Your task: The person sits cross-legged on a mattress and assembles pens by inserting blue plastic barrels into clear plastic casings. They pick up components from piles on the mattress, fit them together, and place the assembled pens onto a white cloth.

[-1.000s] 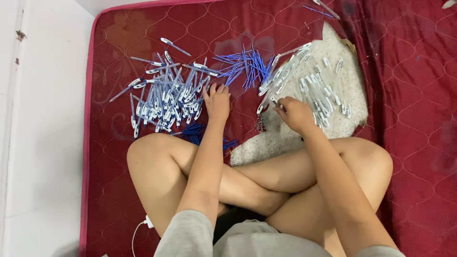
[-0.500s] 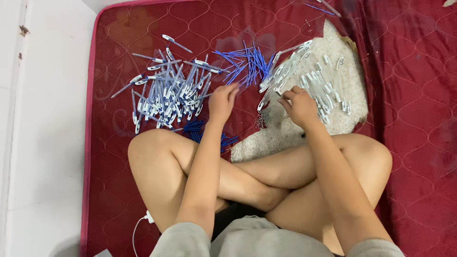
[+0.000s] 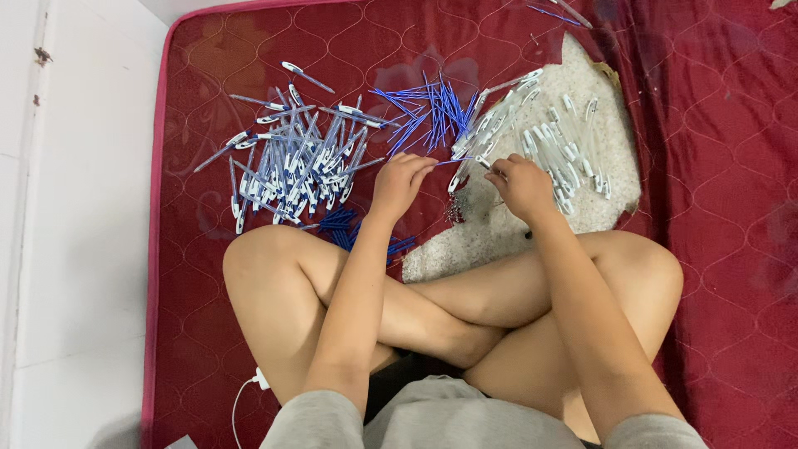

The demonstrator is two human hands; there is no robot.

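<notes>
Fingers of the left hand [image 3: 399, 183] are curled nearly closed, pinching a thin blue refill [image 3: 453, 161] at their tips, its far end pointing toward the right hand [image 3: 519, 185]. That hand's fingers are bunched tight around a small clear pen part, too small to make out, held just beside the refill's tip. Both hands hover low over a red quilted mattress [image 3: 706, 166] where a person sits cross-legged. Beyond the left hand lies a heap of finished pens [image 3: 295, 162], blue and white, spread loosely. A fan of loose blue refills [image 3: 420, 112] sits between that heap and a pile of clear pen barrels [image 3: 549, 141], which rests on a white fluffy cloth [image 3: 499, 233] under the right hand. More blue refills [image 3: 341, 224] lie by the left knee.
</notes>
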